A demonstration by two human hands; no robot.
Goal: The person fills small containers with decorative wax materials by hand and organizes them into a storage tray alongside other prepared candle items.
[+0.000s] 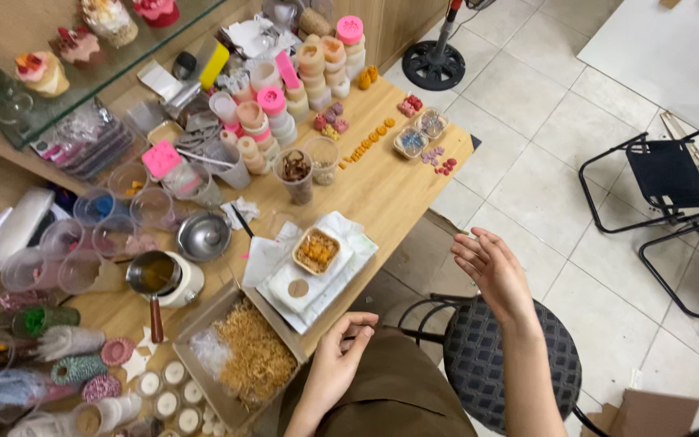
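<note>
Hovering: left hand (341, 356) empty, just beside cardboard tray (204, 324) corner.

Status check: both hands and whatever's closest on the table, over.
Left hand empty, fingers curled, at table edge. Right hand open, raised off table. Nearest: box of dried shreds. Nothing between.

Packages and labels — few:
- Round tan label (298, 288) on a white wrapped packet (305, 293), tabletop (382, 190) front edge.
- Clear cellophane packets (91, 142), stacked flat, rear left under the glass shelf (123, 57).
- No signs or screens.
</note>
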